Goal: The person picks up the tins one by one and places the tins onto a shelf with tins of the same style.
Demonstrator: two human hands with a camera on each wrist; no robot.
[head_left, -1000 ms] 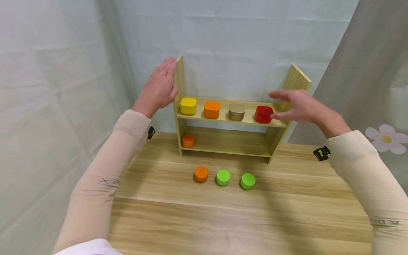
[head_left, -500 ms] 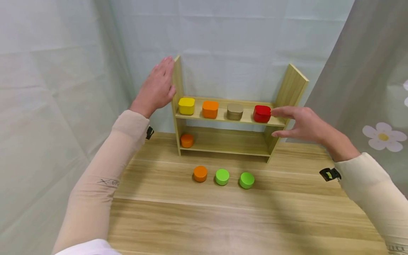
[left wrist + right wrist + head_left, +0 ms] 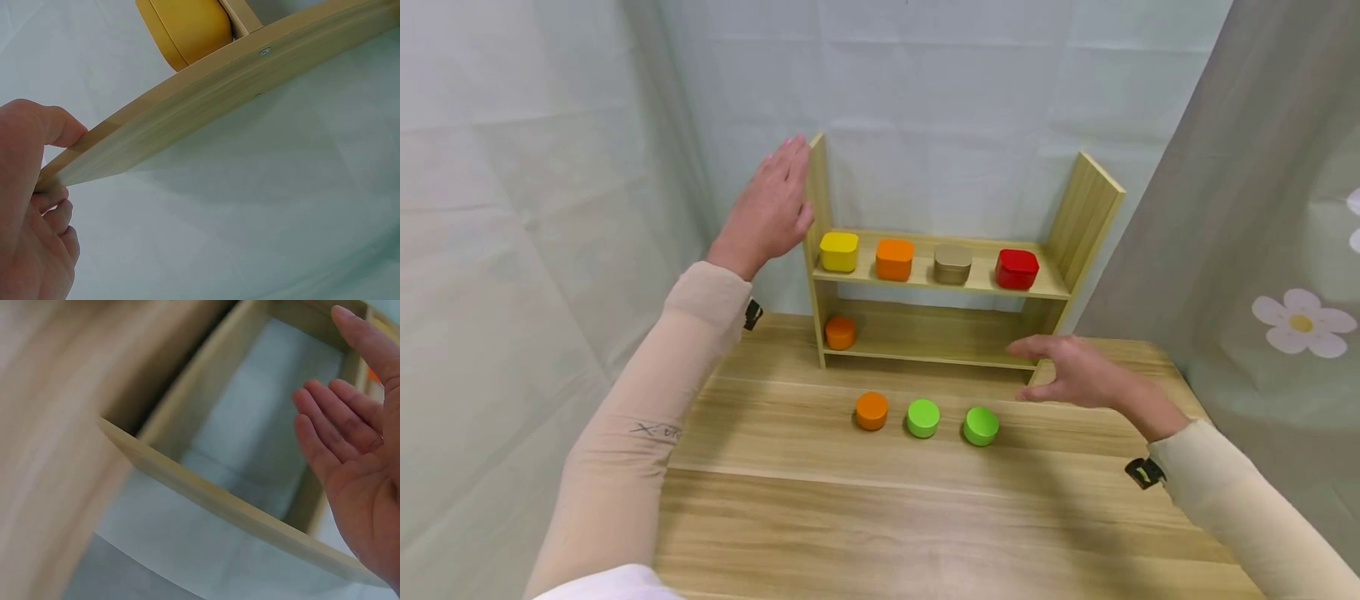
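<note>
Head view: left hand (image 3: 769,208), fingers straight, lies flat against shelf (image 3: 817,217) left panel, upper centre. Right hand (image 3: 1071,375), fingers relaxed and apart, holds nothing, centre right near green lid (image 3: 981,425).
Left wrist: thumb on panel edge.
Right wrist: palm spread.

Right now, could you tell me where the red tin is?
In the head view, the red tin sits at the right end of the shelf's upper board, beside the gold tin.

Staged recording booth: fabric backdrop (image 3: 970,100), bare wooden table (image 3: 925,517).
</note>
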